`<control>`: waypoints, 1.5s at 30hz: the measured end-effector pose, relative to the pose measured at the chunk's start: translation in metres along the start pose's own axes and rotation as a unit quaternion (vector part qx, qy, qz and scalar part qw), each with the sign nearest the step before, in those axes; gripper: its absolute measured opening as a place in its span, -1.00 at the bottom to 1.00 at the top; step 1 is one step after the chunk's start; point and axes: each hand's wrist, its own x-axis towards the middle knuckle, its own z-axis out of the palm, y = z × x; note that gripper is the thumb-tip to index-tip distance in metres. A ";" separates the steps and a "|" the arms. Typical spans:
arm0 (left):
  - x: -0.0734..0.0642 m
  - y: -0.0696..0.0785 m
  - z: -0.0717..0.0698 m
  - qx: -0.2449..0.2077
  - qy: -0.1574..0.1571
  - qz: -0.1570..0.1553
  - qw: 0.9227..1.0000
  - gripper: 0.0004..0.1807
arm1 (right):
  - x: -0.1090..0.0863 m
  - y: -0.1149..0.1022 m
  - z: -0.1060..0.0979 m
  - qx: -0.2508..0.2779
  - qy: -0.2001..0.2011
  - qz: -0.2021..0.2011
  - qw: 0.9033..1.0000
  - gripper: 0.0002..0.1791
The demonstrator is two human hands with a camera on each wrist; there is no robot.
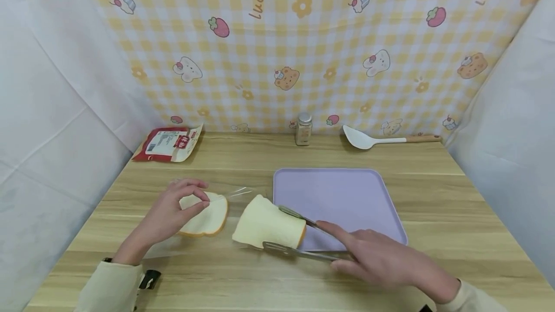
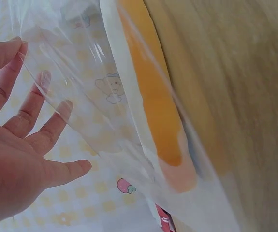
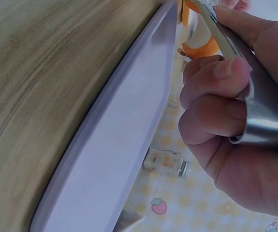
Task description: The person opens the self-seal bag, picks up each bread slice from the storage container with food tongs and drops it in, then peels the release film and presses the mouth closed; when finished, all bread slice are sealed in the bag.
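Observation:
My left hand [image 1: 169, 213] pinches the edge of a clear plastic bag [image 2: 100, 140] between thumb and fingertip, the other fingers spread. A slice of white bread [image 1: 210, 220] with a golden crust lies by that hand, seen through the film in the left wrist view. My right hand [image 1: 381, 256] grips metal tongs [image 3: 269, 113]. Between the tongs' tips is another piece of bread [image 1: 266, 223], tilted at the left edge of the lilac tray [image 1: 334, 182]. How many slices the tongs hold, I cannot tell.
A red and white packet [image 1: 166, 143] lies at the back left. A small glass jar [image 1: 304, 131] with a silver lid stands behind the tray. A white spatula [image 1: 360, 138] with a wooden handle lies at the back right, along the patterned cloth [image 1: 303, 52].

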 end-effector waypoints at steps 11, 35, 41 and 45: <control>-0.002 0.000 0.002 0.007 0.005 0.005 1.000 -0.83 | 0.021 0.004 -0.006 0.027 -0.049 0.006 0.998 -0.24; -0.002 0.001 0.005 0.004 0.005 0.006 1.000 -0.82 | 0.061 0.004 0.004 0.041 -0.088 0.011 0.995 -0.21; -0.003 0.001 0.004 0.005 0.007 0.009 1.000 -0.80 | 0.073 0.005 0.007 0.057 -0.090 0.003 0.994 -0.20; -0.003 0.001 0.003 0.005 0.005 0.008 1.000 -0.81 | 0.081 0.004 0.009 0.063 -0.088 -0.005 0.994 -0.20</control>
